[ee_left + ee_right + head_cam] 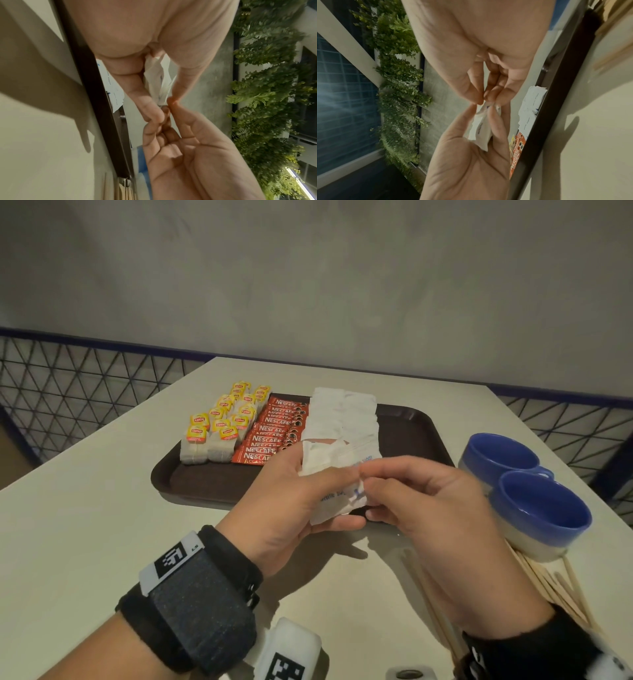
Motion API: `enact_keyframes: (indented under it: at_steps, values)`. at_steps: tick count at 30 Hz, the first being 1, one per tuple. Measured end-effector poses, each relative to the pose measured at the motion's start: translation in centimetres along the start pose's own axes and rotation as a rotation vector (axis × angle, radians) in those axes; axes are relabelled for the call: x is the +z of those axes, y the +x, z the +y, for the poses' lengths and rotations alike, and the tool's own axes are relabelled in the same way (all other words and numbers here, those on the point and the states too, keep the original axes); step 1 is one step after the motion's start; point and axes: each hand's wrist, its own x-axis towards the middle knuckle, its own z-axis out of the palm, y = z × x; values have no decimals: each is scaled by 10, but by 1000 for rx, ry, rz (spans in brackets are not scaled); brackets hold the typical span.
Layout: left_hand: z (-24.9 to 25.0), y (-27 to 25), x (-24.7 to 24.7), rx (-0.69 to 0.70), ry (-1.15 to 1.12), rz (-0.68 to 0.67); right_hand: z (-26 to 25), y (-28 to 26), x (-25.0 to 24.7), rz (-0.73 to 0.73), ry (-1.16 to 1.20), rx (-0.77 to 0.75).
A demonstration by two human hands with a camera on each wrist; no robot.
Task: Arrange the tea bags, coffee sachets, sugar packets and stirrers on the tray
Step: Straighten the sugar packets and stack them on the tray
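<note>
A dark brown tray [407, 436] lies mid-table. On it stand rows of yellow-tagged tea bags [222, 426], red coffee sachets [274, 433] and white sugar packets [342, 416]. My left hand [291, 501] grips a small bunch of white sugar packets [329, 470] just above the tray's near edge. My right hand [421, 508] pinches the near end of one packet in that bunch; the pinch shows in the right wrist view on the sugar packets [481, 129]. In the left wrist view the sugar packets [159, 81] sit between thumb and fingers. Wooden stirrers [555, 587] lie at the right.
Two blue cups [534, 498] stand to the right of the tray, above the stirrers. A wire mesh railing [68, 392] runs behind the table's far edge. A white tagged block [287, 652] sits at the near edge. Bare tabletop [85, 525] stretches to the left.
</note>
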Motion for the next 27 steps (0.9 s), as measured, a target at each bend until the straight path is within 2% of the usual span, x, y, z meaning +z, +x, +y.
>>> enact_keyframes:
  at_steps: [4, 7, 13, 15, 21, 24, 27]
  values:
    - [1, 1, -3, -3, -8, 48, -1, 5, -1, 78, 157, 95]
    - [5, -1, -3, -17, -11, 27, -3, 7, -7, 178, 140, 104]
    - [6, -1, -2, -29, -12, 60, 0, 4, -7, 61, 59, 165]
    - [9, 0, -4, -28, -68, 108, -1, 4, -10, 57, 58, 191]
    - [27, 5, -22, -11, -381, 338, -15, 18, -22, 174, 149, 251]
    - [30, 7, -30, 2, -417, 394, -31, 45, -22, 190, 57, 290]
    - [30, 9, -32, 3, -416, 433, -48, 77, -17, 144, -174, 312]
